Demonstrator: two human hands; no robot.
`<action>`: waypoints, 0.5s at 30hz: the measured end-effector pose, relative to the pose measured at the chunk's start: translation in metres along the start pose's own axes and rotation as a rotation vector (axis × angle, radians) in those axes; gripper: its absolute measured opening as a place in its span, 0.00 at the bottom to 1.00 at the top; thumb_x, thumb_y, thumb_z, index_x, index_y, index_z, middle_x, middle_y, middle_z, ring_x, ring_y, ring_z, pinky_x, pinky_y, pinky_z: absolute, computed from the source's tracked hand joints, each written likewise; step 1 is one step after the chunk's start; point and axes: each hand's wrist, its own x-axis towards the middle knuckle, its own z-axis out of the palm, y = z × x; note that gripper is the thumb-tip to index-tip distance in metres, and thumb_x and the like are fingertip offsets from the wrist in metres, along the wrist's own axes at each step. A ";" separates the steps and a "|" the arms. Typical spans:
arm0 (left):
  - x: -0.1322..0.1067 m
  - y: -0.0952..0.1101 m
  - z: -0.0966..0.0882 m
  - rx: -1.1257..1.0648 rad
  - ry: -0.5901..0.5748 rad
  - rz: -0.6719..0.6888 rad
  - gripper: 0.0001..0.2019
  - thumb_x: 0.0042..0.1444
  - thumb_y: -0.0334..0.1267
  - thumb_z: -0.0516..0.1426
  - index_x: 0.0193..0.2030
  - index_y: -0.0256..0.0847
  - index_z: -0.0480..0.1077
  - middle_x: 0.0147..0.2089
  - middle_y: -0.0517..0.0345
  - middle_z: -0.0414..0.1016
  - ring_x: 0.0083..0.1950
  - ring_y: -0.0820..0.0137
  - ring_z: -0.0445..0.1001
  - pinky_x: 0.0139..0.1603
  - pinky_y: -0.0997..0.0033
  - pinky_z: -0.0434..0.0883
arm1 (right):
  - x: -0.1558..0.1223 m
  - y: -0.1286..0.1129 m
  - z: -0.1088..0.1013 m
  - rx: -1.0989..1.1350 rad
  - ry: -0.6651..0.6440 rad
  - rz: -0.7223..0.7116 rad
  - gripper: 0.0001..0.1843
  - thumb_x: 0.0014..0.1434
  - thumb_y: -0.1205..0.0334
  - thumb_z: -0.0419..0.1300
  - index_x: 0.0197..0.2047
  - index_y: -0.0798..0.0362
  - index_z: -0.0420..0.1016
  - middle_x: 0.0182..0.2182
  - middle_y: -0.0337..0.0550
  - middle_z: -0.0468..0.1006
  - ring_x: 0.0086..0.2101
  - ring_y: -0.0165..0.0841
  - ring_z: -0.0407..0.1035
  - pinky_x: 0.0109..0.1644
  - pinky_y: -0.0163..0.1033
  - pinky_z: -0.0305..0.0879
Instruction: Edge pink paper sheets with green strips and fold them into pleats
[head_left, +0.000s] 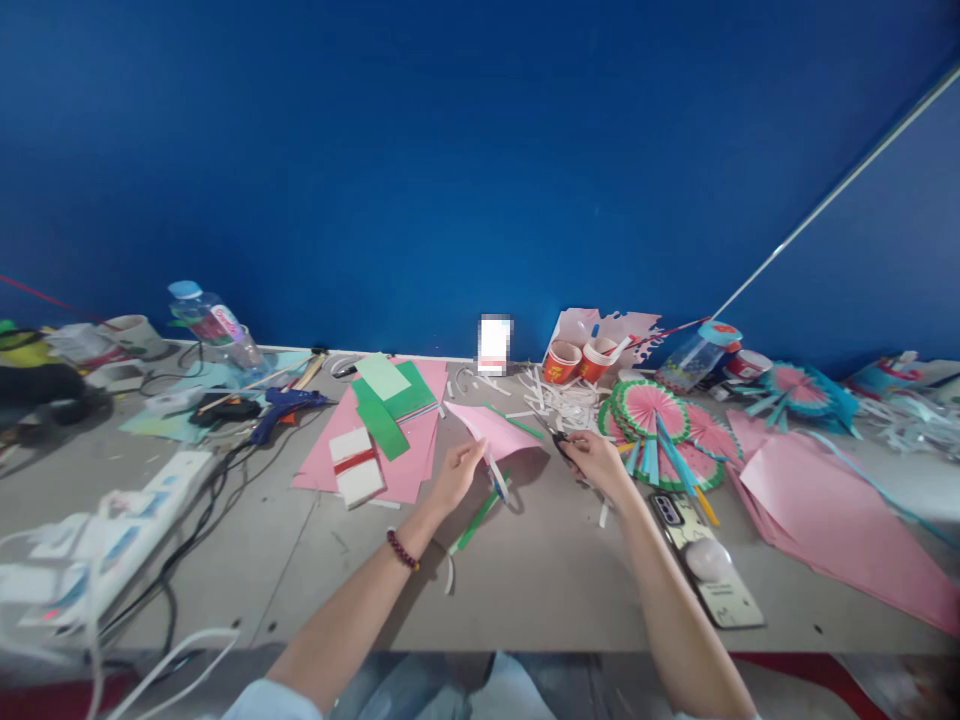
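My left hand (459, 478) is closed on the edge of a pink paper sheet (510, 432), which is lifted off the table and slightly curled. A narrow white-and-blue strip (498, 484) hangs just beside those fingers. To the right of the sheet, my right hand (596, 462) is closed around black-handled scissors (559, 440). Their blades point up and left, close to the sheet's right edge; contact cannot be made out. Beneath the left hand lies a green paper strip (476, 518).
Pink and green sheets (416, 470), a banded white stack (355, 466) and a glue gun (289, 408) lie left. Right are paper cups (561, 362), watermelon-patterned paper fans (652, 412), a phone (724, 590) and pink paper (840, 510). A power strip (142, 525) sits near left.
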 end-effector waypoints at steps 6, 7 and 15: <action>0.002 -0.011 -0.002 0.014 -0.001 0.010 0.24 0.55 0.58 0.53 0.19 0.40 0.58 0.21 0.64 0.53 0.25 0.74 0.54 0.27 0.73 0.56 | -0.002 -0.008 -0.026 0.230 -0.119 0.025 0.18 0.40 0.51 0.68 0.31 0.53 0.69 0.21 0.36 0.72 0.16 0.26 0.63 0.19 0.34 0.62; 0.003 -0.012 -0.002 0.002 -0.003 0.008 0.24 0.56 0.57 0.53 0.20 0.40 0.58 0.21 0.64 0.53 0.25 0.74 0.54 0.27 0.73 0.56 | -0.005 -0.012 -0.032 0.200 -0.158 -0.004 0.18 0.41 0.51 0.67 0.31 0.53 0.70 0.22 0.35 0.72 0.16 0.25 0.61 0.18 0.33 0.60; 0.005 -0.013 -0.002 -0.008 -0.019 -0.009 0.23 0.57 0.57 0.52 0.21 0.41 0.57 0.22 0.64 0.52 0.25 0.74 0.53 0.27 0.72 0.55 | -0.041 -0.035 -0.053 -0.137 -0.663 -0.144 0.09 0.47 0.57 0.64 0.30 0.52 0.74 0.23 0.38 0.77 0.24 0.29 0.66 0.24 0.32 0.58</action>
